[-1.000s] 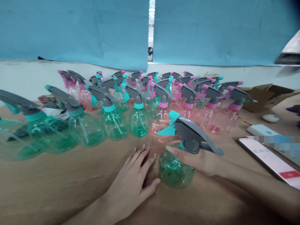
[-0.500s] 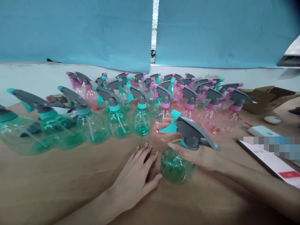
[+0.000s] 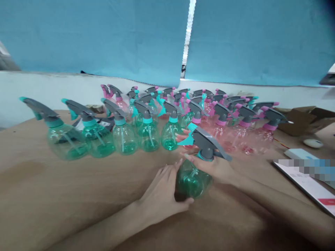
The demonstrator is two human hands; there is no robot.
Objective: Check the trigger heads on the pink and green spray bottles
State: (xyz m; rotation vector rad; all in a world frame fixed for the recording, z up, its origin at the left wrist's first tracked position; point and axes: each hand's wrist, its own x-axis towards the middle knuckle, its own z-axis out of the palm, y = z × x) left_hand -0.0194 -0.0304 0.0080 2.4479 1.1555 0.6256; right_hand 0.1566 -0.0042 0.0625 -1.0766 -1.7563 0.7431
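Observation:
A green spray bottle (image 3: 195,183) with a grey and turquoise trigger head is in front of me, tilted slightly. My right hand (image 3: 209,167) is closed around it just below the turquoise collar, with fingertips showing behind the trigger. Close against the bottle's left side is my left hand (image 3: 164,191), cupped, its thumb and fingers apart. Whether its fingertips press on the plastic I cannot tell. Behind the hands runs a front row of bottles, such as a green spray bottle (image 3: 171,137) and a pink spray bottle (image 3: 242,134).
More spray bottles with pink or turquoise triggers crowd behind the front row. At the right are an open cardboard box (image 3: 298,120), a white computer mouse (image 3: 313,143), a white box (image 3: 300,154) and a phone-like screen (image 3: 311,184). Blue cloth (image 3: 104,38) hangs behind the wooden table (image 3: 65,195).
My left hand has moved from the tabletop up to the left side of the held bottle. My right hand keeps its grip. The view has shifted, so the rows appear farther right.

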